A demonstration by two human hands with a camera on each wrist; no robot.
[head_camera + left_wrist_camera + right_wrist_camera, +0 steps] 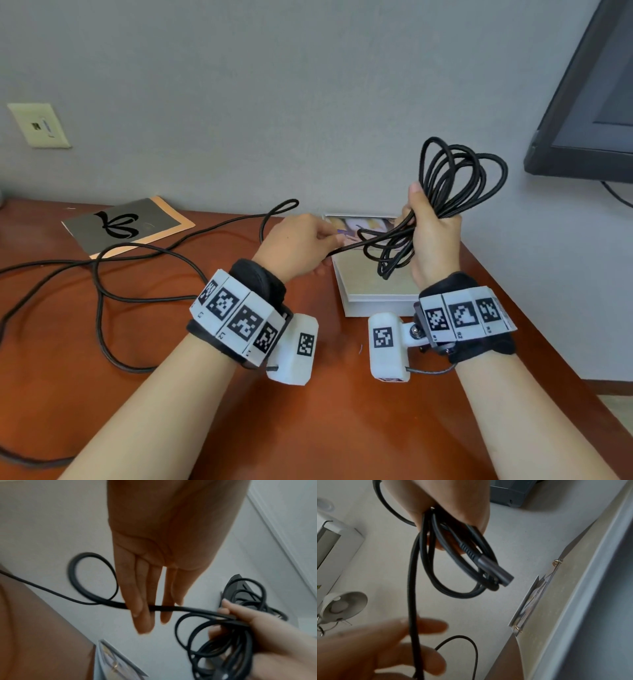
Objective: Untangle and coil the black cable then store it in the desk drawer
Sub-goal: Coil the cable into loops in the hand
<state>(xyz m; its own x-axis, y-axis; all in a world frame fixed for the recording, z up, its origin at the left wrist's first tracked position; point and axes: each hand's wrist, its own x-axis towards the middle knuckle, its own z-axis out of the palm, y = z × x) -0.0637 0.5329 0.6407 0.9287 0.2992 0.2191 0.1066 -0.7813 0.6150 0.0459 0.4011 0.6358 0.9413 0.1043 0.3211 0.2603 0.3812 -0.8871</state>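
Cable, from the head view: several loops bunched in my right hand, much slack left on the desk. Left wrist: my left hand's straight fingers guide the strand. Right wrist: plug within gripped loops; drawer unseen.

Matt black cable — glossy wooden desk

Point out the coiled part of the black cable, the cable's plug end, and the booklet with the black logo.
coiled bundle (455, 171), head view, on the upper loops.
plug end (494, 568), right wrist view, on the grey connector body.
booklet (102, 222), head view, on its grey cover.
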